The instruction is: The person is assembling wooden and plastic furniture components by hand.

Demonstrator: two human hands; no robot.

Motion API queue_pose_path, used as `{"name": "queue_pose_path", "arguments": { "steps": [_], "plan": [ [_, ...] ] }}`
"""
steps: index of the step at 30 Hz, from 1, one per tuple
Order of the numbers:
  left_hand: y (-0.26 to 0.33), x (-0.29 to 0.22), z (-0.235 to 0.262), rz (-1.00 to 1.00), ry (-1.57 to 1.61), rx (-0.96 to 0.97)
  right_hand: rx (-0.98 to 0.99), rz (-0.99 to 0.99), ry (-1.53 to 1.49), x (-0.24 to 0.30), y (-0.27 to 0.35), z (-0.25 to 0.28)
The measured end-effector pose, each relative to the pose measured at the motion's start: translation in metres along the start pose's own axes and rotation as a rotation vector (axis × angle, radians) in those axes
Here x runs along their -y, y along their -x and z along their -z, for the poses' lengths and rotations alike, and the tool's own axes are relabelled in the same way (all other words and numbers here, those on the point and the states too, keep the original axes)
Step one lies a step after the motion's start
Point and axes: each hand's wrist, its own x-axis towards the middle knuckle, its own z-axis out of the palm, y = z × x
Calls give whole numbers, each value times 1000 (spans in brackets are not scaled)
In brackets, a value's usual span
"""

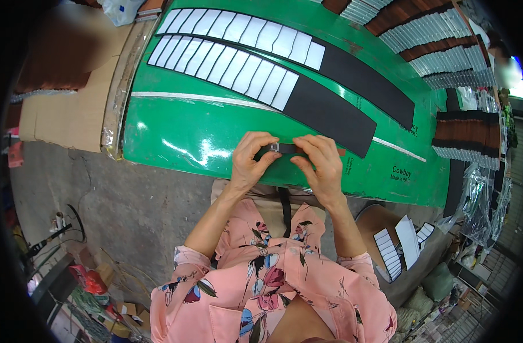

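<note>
Left hand [251, 160]: fingers curled, pinching the left end of a small black strip piece [284, 148], thumb beneath, fingertips on top.
Right hand [318, 163]: fingers bent, pinching the right end of the same piece, just beside the left hand, fingertips nearly meeting.
Small black strip piece: held between both hands at the near edge of the counter, low over the green sheet [181, 128]; a pale, clear-looking tab visible at its middle; exact contact with the sheet impossible to tell.
Green sheet: glossy, covering the counter, running from near left to far right, with a thin pale line across it.
Near black strip [330, 114]: long, flat on the green sheet just beyond the hands; left part covered with a row of white rectangular pieces [227, 63], right part bare.
Far black strip [370, 83]: parallel to the first, farther away; likewise lined with white rectangular pieces [244, 31] on the left, bare on the right.
Stacks [438, 57]: far right, rows of black, brown and silvery material piled side by side.
Loose white pieces [398, 246]: near right, below the counter, resting on a brown box.
Cardboard [61, 114]: far left, flat beside the counter.
Floor [118, 200]: grey concrete, near left, with cables and clutter at the lower left.
Clothing: pink floral shirt [273, 286], short sleeves, forearms bare.
</note>
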Motion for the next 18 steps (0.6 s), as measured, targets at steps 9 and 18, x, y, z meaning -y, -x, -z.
{"name": "queue_pose_path", "arguments": {
  "steps": [9,18],
  "plan": [
    [2,2,3,-13,-56,-5,-6,65,68,4,-7,-13],
    [2,0,0,33,-66,35,0,31,-9,-1,-5,-2]
  ]
}}
